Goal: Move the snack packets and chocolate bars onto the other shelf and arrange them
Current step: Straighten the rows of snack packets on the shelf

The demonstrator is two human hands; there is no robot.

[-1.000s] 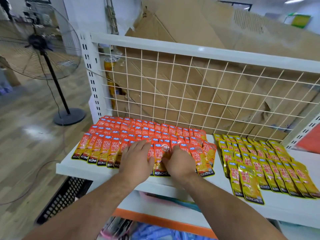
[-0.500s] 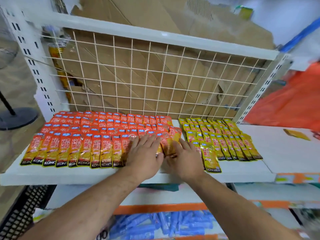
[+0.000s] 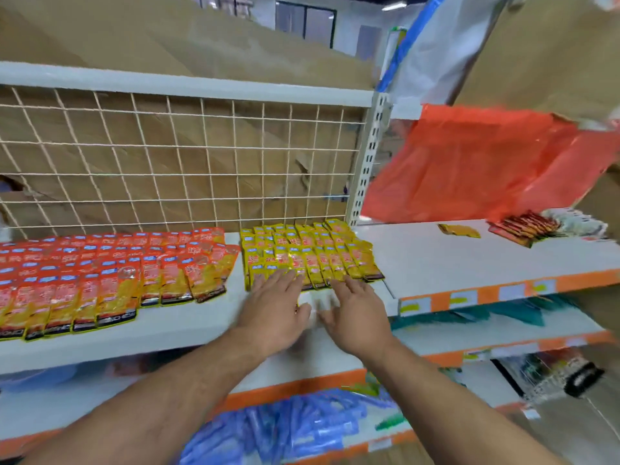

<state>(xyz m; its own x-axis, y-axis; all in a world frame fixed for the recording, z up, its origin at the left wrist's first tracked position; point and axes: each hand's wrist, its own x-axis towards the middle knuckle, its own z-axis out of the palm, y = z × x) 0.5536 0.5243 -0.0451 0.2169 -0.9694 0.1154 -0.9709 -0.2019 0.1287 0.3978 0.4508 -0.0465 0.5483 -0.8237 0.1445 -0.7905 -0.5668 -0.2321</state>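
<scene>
Two flat hands, left hand [image 3: 273, 308] and right hand [image 3: 357, 313], fingers spread, are touching the front row of yellow packets [image 3: 312, 260] on the shelf [image 3: 208, 317]; light, slippery, probably best nudged by their edges.

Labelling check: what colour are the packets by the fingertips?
Yellow packets with orange-red print; head view.

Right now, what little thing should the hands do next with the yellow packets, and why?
Probably nudge the front row of the yellow packets straight. Both the left hand and the right hand are open at that row's front edge, and its ends look a little uneven.
</scene>
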